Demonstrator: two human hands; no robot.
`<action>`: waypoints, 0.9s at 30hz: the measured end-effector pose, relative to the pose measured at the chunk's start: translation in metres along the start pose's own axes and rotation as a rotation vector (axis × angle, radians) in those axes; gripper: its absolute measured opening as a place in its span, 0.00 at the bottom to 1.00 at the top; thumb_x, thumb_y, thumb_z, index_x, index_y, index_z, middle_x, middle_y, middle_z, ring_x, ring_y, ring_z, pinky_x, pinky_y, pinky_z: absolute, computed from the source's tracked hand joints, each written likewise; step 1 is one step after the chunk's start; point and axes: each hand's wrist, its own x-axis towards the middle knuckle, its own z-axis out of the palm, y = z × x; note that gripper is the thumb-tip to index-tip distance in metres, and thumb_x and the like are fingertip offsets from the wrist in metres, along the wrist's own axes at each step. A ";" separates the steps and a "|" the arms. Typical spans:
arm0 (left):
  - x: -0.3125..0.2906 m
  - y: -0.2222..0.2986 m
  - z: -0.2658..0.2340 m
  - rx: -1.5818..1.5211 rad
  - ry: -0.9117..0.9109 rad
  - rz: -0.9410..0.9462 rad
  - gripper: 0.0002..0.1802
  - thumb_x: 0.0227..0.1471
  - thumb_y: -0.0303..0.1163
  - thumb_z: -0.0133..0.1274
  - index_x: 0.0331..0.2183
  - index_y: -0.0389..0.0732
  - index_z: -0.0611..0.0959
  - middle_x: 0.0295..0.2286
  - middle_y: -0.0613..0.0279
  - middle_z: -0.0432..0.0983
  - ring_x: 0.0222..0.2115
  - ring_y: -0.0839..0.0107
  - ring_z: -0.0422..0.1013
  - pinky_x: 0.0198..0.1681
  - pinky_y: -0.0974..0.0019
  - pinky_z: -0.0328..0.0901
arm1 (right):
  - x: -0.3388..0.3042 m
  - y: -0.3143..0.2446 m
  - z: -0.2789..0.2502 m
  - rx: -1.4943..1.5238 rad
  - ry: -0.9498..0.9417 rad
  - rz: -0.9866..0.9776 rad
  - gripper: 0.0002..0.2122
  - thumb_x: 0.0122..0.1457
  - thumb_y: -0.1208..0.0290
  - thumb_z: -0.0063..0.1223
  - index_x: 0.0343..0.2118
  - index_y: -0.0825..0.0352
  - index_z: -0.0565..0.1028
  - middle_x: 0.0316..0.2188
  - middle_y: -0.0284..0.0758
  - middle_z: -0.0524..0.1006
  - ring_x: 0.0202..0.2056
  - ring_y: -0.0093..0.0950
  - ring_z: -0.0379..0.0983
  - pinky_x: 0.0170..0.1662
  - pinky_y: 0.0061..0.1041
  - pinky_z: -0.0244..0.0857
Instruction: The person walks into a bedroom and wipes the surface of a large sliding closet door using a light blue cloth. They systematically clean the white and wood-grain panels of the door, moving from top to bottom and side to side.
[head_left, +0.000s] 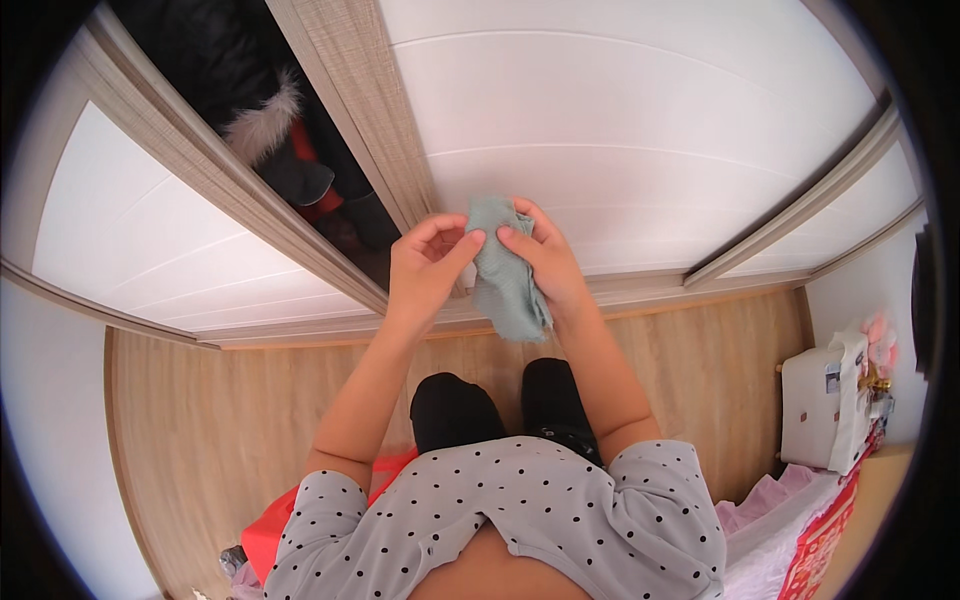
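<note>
A grey-green cloth (508, 285), bunched into a long folded strip with a textured weave, hangs between my two hands in front of the wardrobe. My left hand (425, 265) pinches its upper left edge between thumb and fingers. On the other side, my right hand (548, 255) grips it with the thumb on the near face and the fingers behind. The cloth's lower end dangles loose above my knees. Part of its far side is hidden.
Ahead stands a wardrobe with white sliding doors (640, 100) in wood-look frames. Its left gap shows dark clothes and a fur trim (265, 122). A white cabinet (812, 405) is at the right, by a bed with pink fabric (765, 505). Something red (268, 530) lies behind my left arm.
</note>
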 end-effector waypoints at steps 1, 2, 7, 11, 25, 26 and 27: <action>0.001 -0.007 -0.005 0.095 0.000 0.058 0.11 0.49 0.23 0.56 0.38 0.34 0.78 0.32 0.66 0.73 0.33 0.79 0.69 0.36 0.75 0.64 | -0.002 0.001 0.002 -0.075 -0.003 -0.040 0.18 0.55 0.72 0.56 0.48 0.66 0.67 0.38 0.31 0.74 0.38 0.20 0.71 0.40 0.20 0.67; 0.002 -0.011 -0.007 0.189 0.000 0.116 0.10 0.49 0.21 0.56 0.37 0.34 0.78 0.33 0.67 0.73 0.34 0.79 0.69 0.36 0.75 0.64 | -0.006 0.001 0.007 -0.150 -0.005 -0.081 0.17 0.55 0.73 0.56 0.48 0.65 0.68 0.38 0.30 0.74 0.38 0.20 0.71 0.40 0.20 0.66; 0.017 0.000 -0.018 0.286 0.200 0.520 0.08 0.47 0.20 0.55 0.33 0.35 0.78 0.34 0.62 0.71 0.31 0.78 0.68 0.33 0.75 0.65 | 0.003 -0.016 -0.011 -0.650 0.282 -0.415 0.13 0.50 0.79 0.57 0.40 0.64 0.74 0.36 0.33 0.73 0.33 0.23 0.70 0.35 0.20 0.65; 0.041 0.004 -0.056 0.424 0.519 0.607 0.17 0.48 0.24 0.57 0.42 0.36 0.73 0.41 0.60 0.66 0.40 0.72 0.65 0.44 0.70 0.61 | 0.013 -0.050 -0.047 -1.293 0.523 -1.039 0.14 0.42 0.85 0.57 0.34 0.64 0.77 0.32 0.35 0.70 0.29 0.27 0.69 0.27 0.22 0.64; 0.067 -0.017 -0.062 0.258 0.194 0.413 0.27 0.58 0.34 0.46 0.53 0.28 0.60 0.46 0.51 0.67 0.46 0.69 0.63 0.52 0.68 0.56 | 0.019 -0.079 -0.071 -1.620 0.438 -1.161 0.18 0.35 0.85 0.60 0.33 0.60 0.78 0.28 0.34 0.68 0.27 0.29 0.67 0.24 0.26 0.63; 0.066 -0.017 -0.062 0.271 0.196 0.414 0.27 0.59 0.35 0.46 0.53 0.28 0.60 0.46 0.51 0.67 0.46 0.69 0.63 0.51 0.68 0.56 | 0.019 -0.079 -0.070 -1.629 0.432 -1.156 0.18 0.35 0.85 0.60 0.33 0.60 0.78 0.28 0.34 0.68 0.26 0.29 0.67 0.24 0.26 0.63; 0.066 -0.017 -0.062 0.279 0.198 0.410 0.27 0.59 0.35 0.46 0.53 0.28 0.60 0.45 0.51 0.67 0.46 0.69 0.63 0.51 0.68 0.56 | 0.020 -0.080 -0.070 -1.640 0.426 -1.152 0.18 0.35 0.84 0.61 0.33 0.60 0.78 0.28 0.34 0.68 0.26 0.29 0.67 0.24 0.26 0.62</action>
